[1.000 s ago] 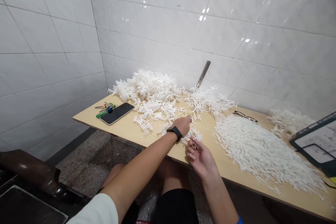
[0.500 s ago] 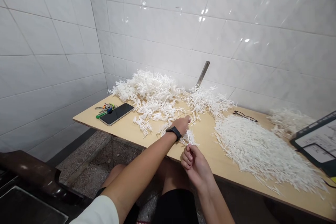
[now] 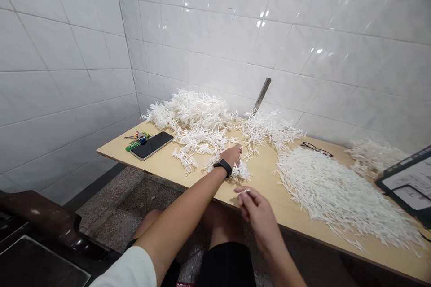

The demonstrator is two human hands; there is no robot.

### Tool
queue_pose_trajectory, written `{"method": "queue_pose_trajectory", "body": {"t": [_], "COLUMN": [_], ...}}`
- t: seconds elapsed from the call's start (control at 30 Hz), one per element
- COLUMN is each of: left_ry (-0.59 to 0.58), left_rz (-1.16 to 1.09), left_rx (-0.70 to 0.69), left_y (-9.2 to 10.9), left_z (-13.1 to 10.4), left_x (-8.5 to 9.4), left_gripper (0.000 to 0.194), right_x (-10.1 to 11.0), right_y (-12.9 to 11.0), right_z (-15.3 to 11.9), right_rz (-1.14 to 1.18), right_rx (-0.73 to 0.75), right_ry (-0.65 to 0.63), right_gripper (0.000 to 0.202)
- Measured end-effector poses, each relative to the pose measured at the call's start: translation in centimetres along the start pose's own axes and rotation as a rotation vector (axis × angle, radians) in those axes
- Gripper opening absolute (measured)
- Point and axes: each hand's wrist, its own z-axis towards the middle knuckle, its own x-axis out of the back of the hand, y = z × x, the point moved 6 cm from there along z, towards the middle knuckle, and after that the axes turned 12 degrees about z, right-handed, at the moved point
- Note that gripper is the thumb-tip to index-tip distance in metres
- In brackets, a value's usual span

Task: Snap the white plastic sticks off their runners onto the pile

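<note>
My left hand (image 3: 232, 156), with a black watch at the wrist, reaches over the table, its fingers curled and partly hidden. It appears to hold a white branched plastic sprig (image 3: 241, 171), whose feathery end shows just below the hand. Closer to me, my right hand (image 3: 258, 208) is closed in a pinch above the table's front edge. A small white plastic bit (image 3: 245, 190) shows at its fingertips, apart from the sprig. Past my left hand lies a tangled heap of white branched sprigs (image 3: 197, 110). Small loose white pieces form a wide pile (image 3: 340, 193) to the right.
A phone (image 3: 152, 145) and keys (image 3: 139, 136) lie on the table's left end. Eyeglasses (image 3: 316, 149) rest behind the loose pile. A metal bracket (image 3: 261, 95) stands by the tiled wall. A dark-framed panel (image 3: 409, 184) leans at the far right.
My right hand has drawn back from the sprig, slightly right and toward me, with a small white bit in its fingertips. My left hand has barely moved.
</note>
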Motion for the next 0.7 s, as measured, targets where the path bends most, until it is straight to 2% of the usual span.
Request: {"method": "queue_pose_trajectory", "body": {"t": [0.07, 0.13, 0.2, 0.23, 0.27, 0.33, 0.43, 0.5, 0.63, 0.7], "left_ry": [0.023, 0.034, 0.031, 0.032, 0.032, 0.033, 0.036, 0.049, 0.085, 0.116], "left_rz": [-0.02, -0.04, -0.052, -0.05, -0.043, -0.028, -0.026, -0.023, -0.001, 0.015], "left_rx": [0.012, 0.017, 0.03, 0.039, 0.049, 0.067, 0.069, 0.065, 0.077, 0.079], "left_y": [-0.1, -0.1, 0.0, 0.0, 0.0, 0.0, 0.2, 0.3, 0.3, 0.3], "left_z": [0.0, -0.1, -0.1, -0.1, -0.2, -0.3, -0.5, -0.7, -0.9, -0.9], "left_x": [0.1, 0.2, 0.2, 0.3, 0.5, 0.8, 1.3, 1.6, 1.8, 1.8], "left_gripper": [0.024, 0.024, 0.025, 0.025, 0.025, 0.025, 0.025, 0.026, 0.026, 0.027], "right_x": [3.4, 6.3, 7.8, 7.9, 7.6, 5.8, 1.3, -1.2, -4.4, -5.2], "right_y": [-2.7, -5.1, -6.6, -6.7, -6.3, -4.1, -0.1, 1.5, 2.2, 1.9], "right_z": [2.5, 4.1, 4.4, 4.3, 4.0, 3.4, 1.8, 0.9, 0.3, 0.7], "right_rz": [-0.157, -0.303, -0.375, -0.358, -0.297, -0.083, 0.28, 0.452, 0.711, 0.814], "right_rx": [0.174, 0.319, 0.433, 0.447, 0.417, 0.221, -0.182, -0.369, -0.574, -0.605], "right_ry": [0.136, 0.3, 0.429, 0.45, 0.433, 0.297, 0.058, 0.002, -0.05, -0.085], "right_gripper": [0.02, 0.028, 0.037, 0.036, 0.031, 0.021, 0.031, 0.038, 0.048, 0.051]}}
